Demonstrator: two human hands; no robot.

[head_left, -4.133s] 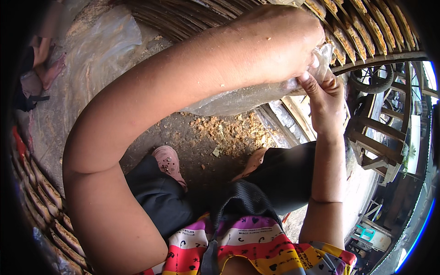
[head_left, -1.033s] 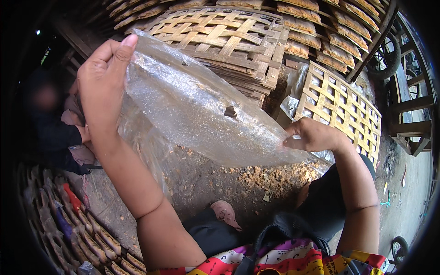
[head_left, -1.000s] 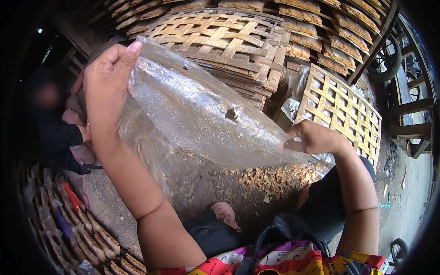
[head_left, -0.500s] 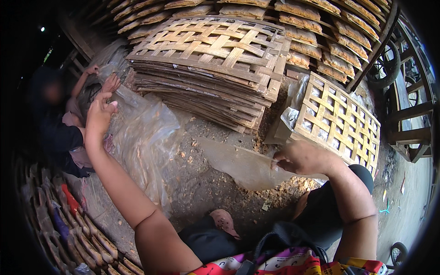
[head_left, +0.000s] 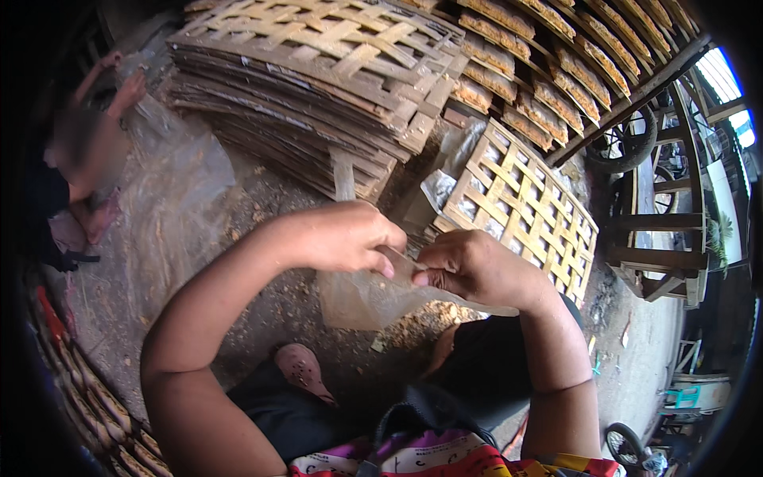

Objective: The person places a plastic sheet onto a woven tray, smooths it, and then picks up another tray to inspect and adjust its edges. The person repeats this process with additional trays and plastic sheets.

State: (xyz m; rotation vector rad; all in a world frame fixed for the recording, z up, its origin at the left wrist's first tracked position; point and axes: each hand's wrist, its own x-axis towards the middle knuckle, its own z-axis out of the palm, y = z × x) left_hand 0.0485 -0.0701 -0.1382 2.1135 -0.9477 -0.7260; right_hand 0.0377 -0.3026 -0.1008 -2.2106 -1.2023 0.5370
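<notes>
A cloudy, see-through plastic sheet (head_left: 358, 300) hangs between my two hands, above the littered ground. My left hand (head_left: 350, 238) pinches its upper edge between thumb and fingers. Close beside it, my right hand (head_left: 477, 270) is closed on the same edge, thumb against fingers. The sheet droops below both hands, and part of it passes behind my right hand. Beyond my right hand lies a woven bamboo tray (head_left: 517, 207), with more plastic (head_left: 439, 189) showing at its left side. A tall stack of flat woven bamboo trays (head_left: 318, 48) stands ahead of my left hand.
At the far left another person (head_left: 83, 159) sits by a spread of crumpled plastic sheeting (head_left: 179, 175). Racks of filled trays (head_left: 548, 71) rise at the back. More filled trays (head_left: 95, 405) stand at lower left. A wooden frame with wheels (head_left: 660, 230) is at right.
My left hand has come from the far left to the sheet's edge and taken hold of it. My right hand has moved slightly left with the sheet. The view has shifted right.
</notes>
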